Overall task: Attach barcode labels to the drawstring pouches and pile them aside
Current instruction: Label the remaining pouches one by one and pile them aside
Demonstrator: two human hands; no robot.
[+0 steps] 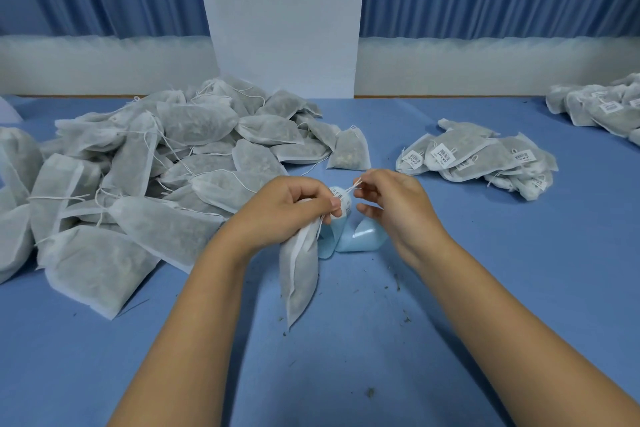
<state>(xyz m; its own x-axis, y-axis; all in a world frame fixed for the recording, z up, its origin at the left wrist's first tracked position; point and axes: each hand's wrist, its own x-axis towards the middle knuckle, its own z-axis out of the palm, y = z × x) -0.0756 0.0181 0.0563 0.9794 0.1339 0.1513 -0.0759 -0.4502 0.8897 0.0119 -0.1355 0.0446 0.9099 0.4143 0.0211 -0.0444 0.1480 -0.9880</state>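
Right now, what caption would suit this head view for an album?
Left hand holds a pouch, right hand pinches its string; unlabelled pile left, labelled pile right.

The tabletop (450, 288) carries three groups of pouches: one unlabelled heap (156, 166) at the left edge, too many to count, one labelled pile (478, 159) toward the right edge, and one corner pile (602, 107) at the far right corner. There is also one lone pouch (349, 149), one held pouch (299, 274) with one drawstring (354, 186), and one blue backing strip (360, 236).

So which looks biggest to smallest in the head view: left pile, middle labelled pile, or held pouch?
1. Left pile.
2. Middle labelled pile.
3. Held pouch, smallest though it is nearest the camera.
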